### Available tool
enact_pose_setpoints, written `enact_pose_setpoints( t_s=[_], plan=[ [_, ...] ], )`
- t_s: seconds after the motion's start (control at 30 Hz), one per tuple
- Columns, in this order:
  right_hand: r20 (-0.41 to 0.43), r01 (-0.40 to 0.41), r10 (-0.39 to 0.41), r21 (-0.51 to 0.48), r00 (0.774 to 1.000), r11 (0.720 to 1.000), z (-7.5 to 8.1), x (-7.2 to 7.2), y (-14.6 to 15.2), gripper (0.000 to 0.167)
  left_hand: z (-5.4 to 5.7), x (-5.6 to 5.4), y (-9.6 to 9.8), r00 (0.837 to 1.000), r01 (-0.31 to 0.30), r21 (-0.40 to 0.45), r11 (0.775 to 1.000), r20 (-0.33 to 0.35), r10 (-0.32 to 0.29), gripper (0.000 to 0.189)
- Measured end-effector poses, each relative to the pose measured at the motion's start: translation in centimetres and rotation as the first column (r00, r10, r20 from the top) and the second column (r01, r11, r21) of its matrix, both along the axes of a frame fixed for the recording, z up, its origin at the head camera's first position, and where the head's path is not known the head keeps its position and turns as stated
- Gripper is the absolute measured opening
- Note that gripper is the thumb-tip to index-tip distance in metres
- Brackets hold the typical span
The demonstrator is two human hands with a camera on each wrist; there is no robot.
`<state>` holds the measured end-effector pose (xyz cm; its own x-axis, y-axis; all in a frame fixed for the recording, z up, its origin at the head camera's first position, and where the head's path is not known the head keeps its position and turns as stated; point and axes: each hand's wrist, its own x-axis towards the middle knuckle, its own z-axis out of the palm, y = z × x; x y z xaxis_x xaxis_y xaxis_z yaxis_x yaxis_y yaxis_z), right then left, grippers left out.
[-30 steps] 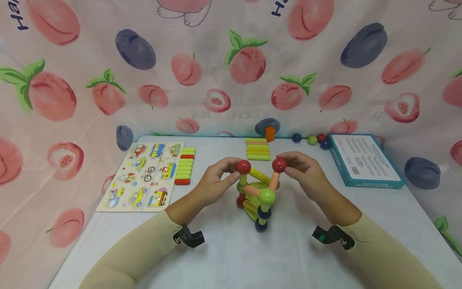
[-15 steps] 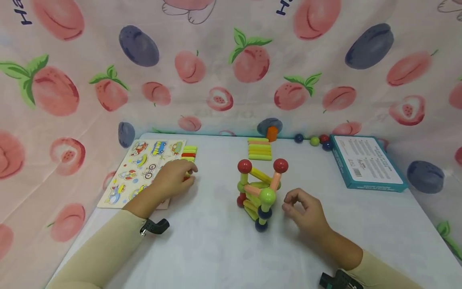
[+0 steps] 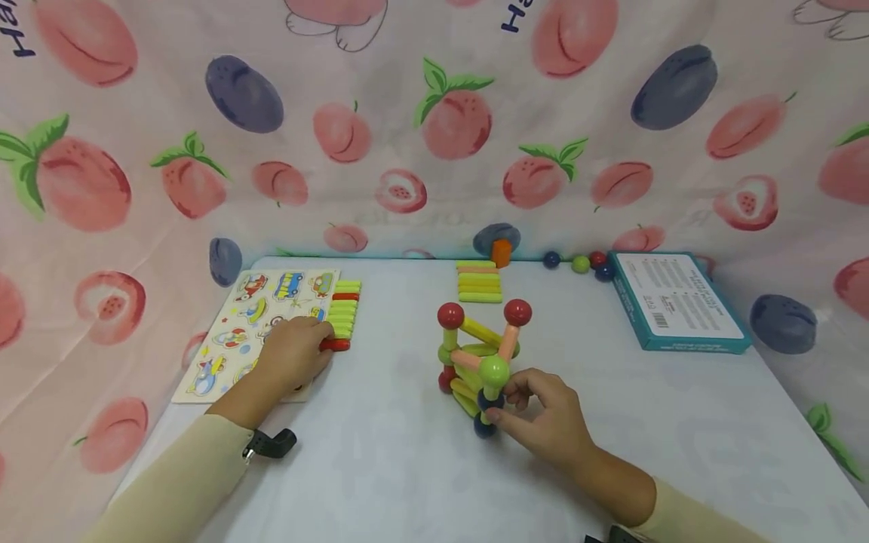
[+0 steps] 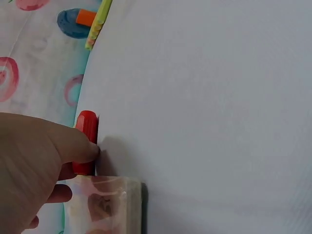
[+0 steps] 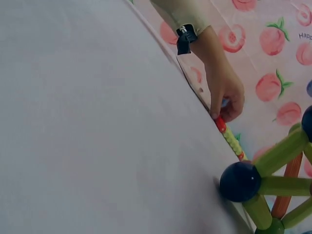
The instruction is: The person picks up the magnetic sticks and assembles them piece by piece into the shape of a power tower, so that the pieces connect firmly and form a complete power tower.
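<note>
- Head view: the left hand is pinching one end of a red stick, which is lying nearest the person in a row of mostly green sticks.
- A picture board printed with vehicles is lying just left of the red stick, partly under the left hand.
- The ball-and-stick frame is standing upright to the right of the red stick, well apart from it, two red balls topping it.
- The right hand is pinching the frame low on its near corner, by the blue balls.
- A second row of sticks, mainly yellow and green, is lying beyond and right of the red stick; an orange block is standing near that row's far end.
- Farther right of the red stick, loose balls are resting near a teal box.
- Left wrist view: the left hand's fingers are pressing the red stick's side; a pale printed slab is sitting at the stick's lower end.
- Right wrist view: the left hand is reaching down to the red stick, pinching its end; the frame is looming in the foreground, well apart from that stick.
</note>
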<state>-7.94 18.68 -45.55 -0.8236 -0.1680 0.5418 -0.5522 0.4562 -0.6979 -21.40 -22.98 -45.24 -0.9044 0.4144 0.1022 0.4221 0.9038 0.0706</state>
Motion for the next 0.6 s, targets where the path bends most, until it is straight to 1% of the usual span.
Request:
enact_pose_setpoints(
  t_s=[0.07, 0.1, 0.17, 0.2, 0.23, 0.27, 0.3, 0.33, 0.37, 0.4, 0.47, 0.5, 0.53, 0.57, 0.6],
  plan=[
    [-0.004, 0.047, -0.047, 0.036, 0.999, 0.998, 0.0, 0.1, -0.2, 0.036, 0.0, 0.0, 0.0, 1.000, -0.010, 0.013, 1.000, 0.006, 0.010, 0.015],
    [0.001, 0.069, -0.069, 0.052, 0.998, 0.996, 0.1, 0.2, -0.3, 0.036, 0.1, 0.0, 0.3, 1.000, -0.021, 0.036, 0.999, 0.021, 0.021, 0.015],
    [0.007, 0.110, -0.111, 0.077, 0.994, 0.991, 0.2, 0.3, -0.6, 0.037, 0.6, 0.3, 1.3, 0.996, -0.049, 0.121, 0.991, 0.079, 0.040, 0.015],
    [0.012, 0.125, -0.127, 0.086, 0.992, 0.988, 0.3, 0.3, -0.7, 0.037, 0.8, 0.5, 2.0, 0.991, -0.065, 0.187, 0.980, 0.126, 0.042, 0.016],
    [0.017, 0.134, -0.137, 0.090, 0.991, 0.987, 0.4, 0.4, -0.7, 0.037, 1.2, 0.7, 2.8, 0.983, -0.079, 0.269, 0.960, 0.180, 0.031, 0.016],
    [0.023, 0.139, -0.142, 0.093, 0.990, 0.986, 0.5, 0.4, -0.8, 0.036, 1.5, 1.0, 3.8, 0.970, -0.099, 0.370, 0.924, 0.244, 0.006, 0.016],
    [0.032, 0.141, -0.144, 0.091, 0.989, 0.986, 0.5, 0.4, -0.8, 0.036, 1.8, 1.3, 4.8, 0.950, -0.120, 0.477, 0.871, 0.310, -0.038, 0.015],
    [0.040, 0.141, -0.145, 0.087, 0.989, 0.986, 0.6, 0.5, -0.8, 0.036, 2.1, 1.6, 5.8, 0.924, -0.142, 0.573, 0.807, 0.368, -0.099, 0.015],
    [0.049, 0.140, -0.144, 0.082, 0.988, 0.987, 0.7, 0.5, -0.8, 0.035, 2.4, 2.0, 6.8, 0.893, -0.164, 0.659, 0.734, 0.415, -0.173, 0.014],
    [0.058, 0.138, -0.142, 0.077, 0.988, 0.987, 0.8, 0.6, -0.8, 0.035, 2.6, 2.3, 7.7, 0.856, -0.197, 0.731, 0.654, 0.453, -0.249, 0.013],
    [0.079, 0.131, -0.136, 0.065, 0.988, 0.989, 0.9, 0.7, -0.7, 0.035, 2.9, 2.8, 9.6, 0.786, -0.262, 0.823, 0.503, 0.485, -0.383, 0.012],
    [0.090, 0.127, -0.132, 0.057, 0.987, 0.990, 0.9, 0.7, -0.6, 0.035, 3.0, 3.0, 10.3, 0.756, -0.287, 0.849, 0.443, 0.485, -0.440, 0.012],
    [0.102, 0.126, -0.130, 0.050, 0.986, 0.991, 0.9, 0.7, -0.5, 0.036, 3.1, 3.2, 11.0, 0.732, -0.306, 0.867, 0.393, 0.479, -0.485, 0.011],
    [0.115, 0.127, -0.132, 0.048, 0.985, 0.991, 0.9, 0.7, -0.3, 0.036, 3.2, 3.4, 11.6, 0.712, -0.323, 0.878, 0.353, 0.472, -0.520, 0.011],
    [0.128, 0.132, -0.137, 0.050, 0.982, 0.990, 0.9, 0.7, -0.2, 0.036, 3.2, 3.5, 12.1, 0.699, -0.341, 0.882, 0.324, 0.469, -0.541, 0.011]
  ],
)
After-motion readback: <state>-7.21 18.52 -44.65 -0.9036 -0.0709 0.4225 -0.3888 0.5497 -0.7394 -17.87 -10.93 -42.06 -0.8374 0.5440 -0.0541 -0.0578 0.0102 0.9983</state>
